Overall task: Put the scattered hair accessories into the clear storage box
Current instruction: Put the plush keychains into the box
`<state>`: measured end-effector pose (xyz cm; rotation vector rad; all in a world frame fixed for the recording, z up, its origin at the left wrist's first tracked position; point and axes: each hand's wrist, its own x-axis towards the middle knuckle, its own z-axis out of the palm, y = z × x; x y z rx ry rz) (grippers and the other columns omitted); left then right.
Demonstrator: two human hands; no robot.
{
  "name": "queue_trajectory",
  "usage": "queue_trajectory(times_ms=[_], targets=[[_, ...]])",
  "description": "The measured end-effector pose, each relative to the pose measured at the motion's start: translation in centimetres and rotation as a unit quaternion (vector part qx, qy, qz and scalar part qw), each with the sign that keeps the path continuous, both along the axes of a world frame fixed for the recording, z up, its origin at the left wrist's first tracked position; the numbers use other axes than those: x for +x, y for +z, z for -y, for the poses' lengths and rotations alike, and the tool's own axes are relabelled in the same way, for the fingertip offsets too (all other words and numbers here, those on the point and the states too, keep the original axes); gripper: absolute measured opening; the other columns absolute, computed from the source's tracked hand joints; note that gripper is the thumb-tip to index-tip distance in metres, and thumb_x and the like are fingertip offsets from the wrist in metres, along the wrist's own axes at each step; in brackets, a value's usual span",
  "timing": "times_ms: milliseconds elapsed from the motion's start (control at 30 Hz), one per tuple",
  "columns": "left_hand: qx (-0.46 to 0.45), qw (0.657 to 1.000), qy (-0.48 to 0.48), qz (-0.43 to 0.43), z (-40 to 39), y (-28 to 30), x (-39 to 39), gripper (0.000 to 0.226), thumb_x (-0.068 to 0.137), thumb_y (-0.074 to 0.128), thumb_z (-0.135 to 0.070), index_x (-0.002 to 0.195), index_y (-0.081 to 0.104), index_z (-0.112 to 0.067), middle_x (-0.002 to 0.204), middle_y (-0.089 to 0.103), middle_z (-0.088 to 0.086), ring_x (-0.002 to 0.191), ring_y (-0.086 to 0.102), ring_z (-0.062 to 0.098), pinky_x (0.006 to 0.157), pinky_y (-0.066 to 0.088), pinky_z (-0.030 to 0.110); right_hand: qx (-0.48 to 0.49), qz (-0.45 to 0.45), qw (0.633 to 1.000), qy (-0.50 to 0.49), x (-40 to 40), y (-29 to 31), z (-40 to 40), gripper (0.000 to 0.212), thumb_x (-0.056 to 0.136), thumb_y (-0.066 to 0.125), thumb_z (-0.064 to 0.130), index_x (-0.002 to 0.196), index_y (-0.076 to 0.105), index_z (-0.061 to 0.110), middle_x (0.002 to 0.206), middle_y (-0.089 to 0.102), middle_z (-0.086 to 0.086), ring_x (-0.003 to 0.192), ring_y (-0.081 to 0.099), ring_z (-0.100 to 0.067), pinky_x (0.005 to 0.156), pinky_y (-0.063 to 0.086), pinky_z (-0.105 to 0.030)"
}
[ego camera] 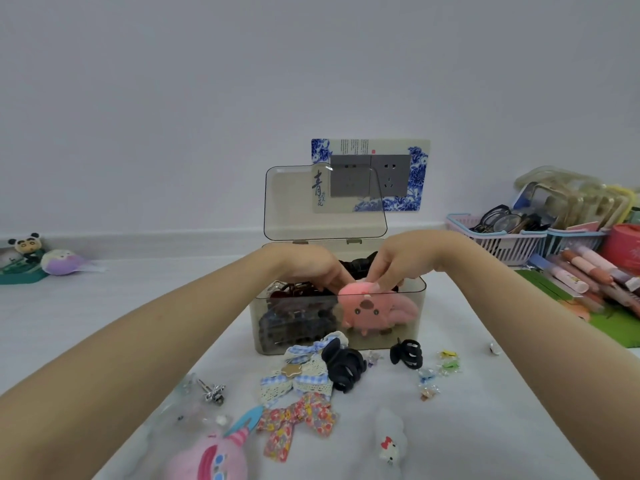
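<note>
Both hands meet over the open clear storage box (412, 306), which sits on the white worktop (485, 393) with its lid (294, 202) raised. The right hand (401, 261) pinches the top of a pink plush hair accessory (367, 306), whose body hangs inside the box against the front wall; the left hand (311, 268) curls its fingers at the same plush top, though whether it truly grips is hard to tell. Soft and light, the plush should squash down easily among the dark claw clips (294, 317) already inside. Both forearms reach forward, wrists bent down. Outside wait two black claw clips (343, 365), a gingham lace bow (304, 372) and a floral bow (298, 420).
</note>
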<state>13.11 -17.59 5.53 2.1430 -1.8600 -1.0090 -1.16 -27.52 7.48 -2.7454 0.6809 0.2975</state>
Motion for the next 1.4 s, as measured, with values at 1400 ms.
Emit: queue_trajectory(times_ms=[1400], targets=[[-0.096,0.987,0.043,0.124,-22.0,-4.7,-2.6,0.042,0.082,0.060,-0.051,0.123,0.051,-0.045,0.123,0.051,-0.019,0.112,0.045,-0.004,0.084,0.035,0.008,0.063,0.264,0.953,0.134,-4.7,-7.7,-16.0,0.030,0.076,0.069,0.042,0.104,0.071,0.031,0.094,0.065,0.024,0.094,0.055,0.009,0.084,0.044,-0.011]])
